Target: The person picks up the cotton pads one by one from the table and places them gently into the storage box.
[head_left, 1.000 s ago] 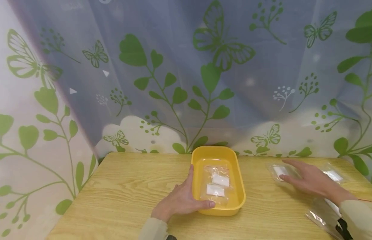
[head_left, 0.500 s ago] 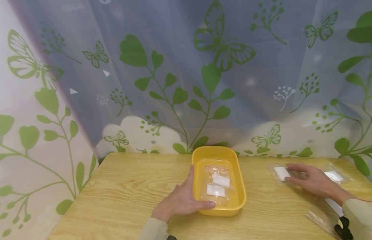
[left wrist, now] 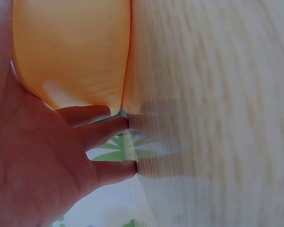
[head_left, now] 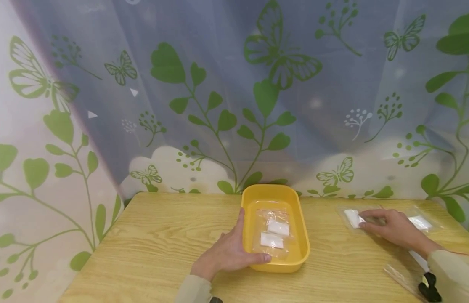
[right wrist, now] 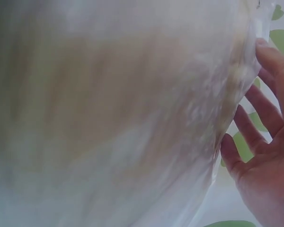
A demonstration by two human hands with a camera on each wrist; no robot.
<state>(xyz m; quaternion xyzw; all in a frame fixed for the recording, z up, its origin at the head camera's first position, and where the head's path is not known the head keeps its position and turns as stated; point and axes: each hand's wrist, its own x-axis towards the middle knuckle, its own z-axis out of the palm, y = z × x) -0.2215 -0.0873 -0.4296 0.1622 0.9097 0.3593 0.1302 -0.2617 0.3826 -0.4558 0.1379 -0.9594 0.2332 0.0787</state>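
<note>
A yellow plastic bin (head_left: 303, 235) stands on the table and holds two clear zip bags, each with a white block (head_left: 271, 240) in it. My left hand (head_left: 228, 252) holds the bin's near left corner, thumb over the front rim and fingers along the outer left wall. In the left wrist view those fingers (left wrist: 102, 132) reach down to the tabletop beside the bin. To the right, my right hand (head_left: 395, 227) pinches the right side of another small zip bag (head_left: 351, 218) with a white block, lying flat on the table. Cloudy plastic (right wrist: 132, 118) fills much of the right wrist view.
Another bagged white block (head_left: 419, 222) lies right of my right hand. Under the right forearm is a further clear bag (head_left: 401, 273), partly hidden by the sleeve and a black strap. A patterned curtain (head_left: 219, 105) hangs behind the wood-grain table (head_left: 162, 235).
My right hand has drawn back slightly to the right off the block, and its thumb and fingers have closed at the bag's right side. The left hand and bin have stayed put.
</note>
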